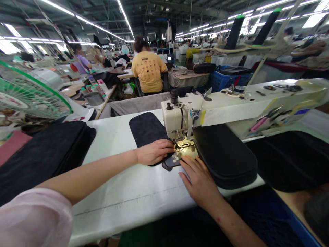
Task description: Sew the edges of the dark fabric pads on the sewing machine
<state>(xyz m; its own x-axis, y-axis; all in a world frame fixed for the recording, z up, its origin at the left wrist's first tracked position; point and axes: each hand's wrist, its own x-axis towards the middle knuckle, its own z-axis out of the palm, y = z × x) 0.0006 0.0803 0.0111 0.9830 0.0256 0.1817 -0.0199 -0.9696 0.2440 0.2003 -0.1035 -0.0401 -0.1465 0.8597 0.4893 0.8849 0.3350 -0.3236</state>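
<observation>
A cream sewing machine (231, 106) stands on the white table (133, 195). Under its needle lies a long dark fabric piece (146, 130) with a small patterned patch (177, 158) at its near end. My left hand (155, 151) lies flat on the dark piece just left of the presser foot, fingers stretched out and together. My right hand (199, 180) rests flat on the table below the needle, fingertips touching the patch. Neither hand grips anything.
A stack of dark pieces (223, 154) sits right of the needle, another dark stack (43, 154) at the left. A green fan (31, 92) stands at the far left. A person in a yellow shirt (148, 70) sits ahead, with other workers and a blue crate (223, 80) beyond.
</observation>
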